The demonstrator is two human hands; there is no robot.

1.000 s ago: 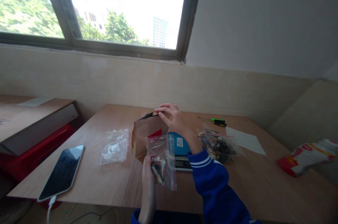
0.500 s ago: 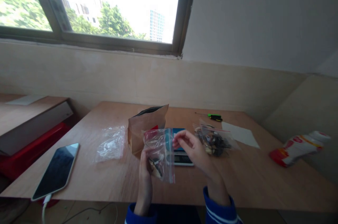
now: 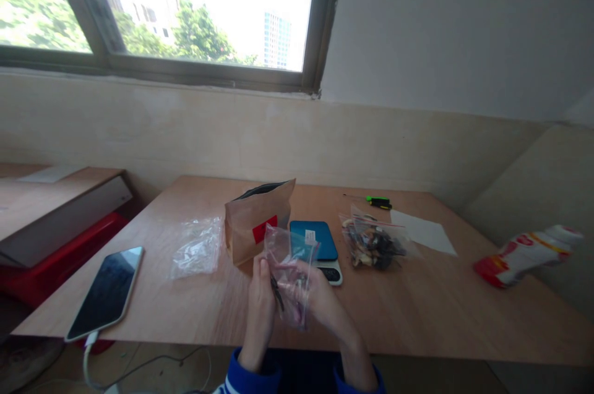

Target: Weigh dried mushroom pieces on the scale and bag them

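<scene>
A clear plastic zip bag (image 3: 288,243) hangs in front of me, with a few dark dried pieces (image 3: 277,292) low in it. My left hand (image 3: 260,290) is closed on its left edge, thumb up. At the bag's right, zip side is my right hand (image 3: 320,296), its fingers bent and seen through the plastic; whether they are inside the bag or behind it I cannot tell. Just beyond, a brown paper pouch (image 3: 245,227) with a red label stands open at the top. The kitchen scale (image 3: 320,239) with a blue plate lies behind my right hand.
Right of the scale sit filled zip bags of dried pieces (image 3: 374,245). Behind them are screwdrivers (image 3: 379,201) and white paper (image 3: 424,232). Empty plastic bags (image 3: 197,248) and a phone on a cable (image 3: 106,292) lie left. A white-and-red bottle (image 3: 524,256) is far right.
My right hand has come down and left from above the scale onto the bag's zip side. The bag has turned and crumpled between both hands, uncovering the scale and red label.
</scene>
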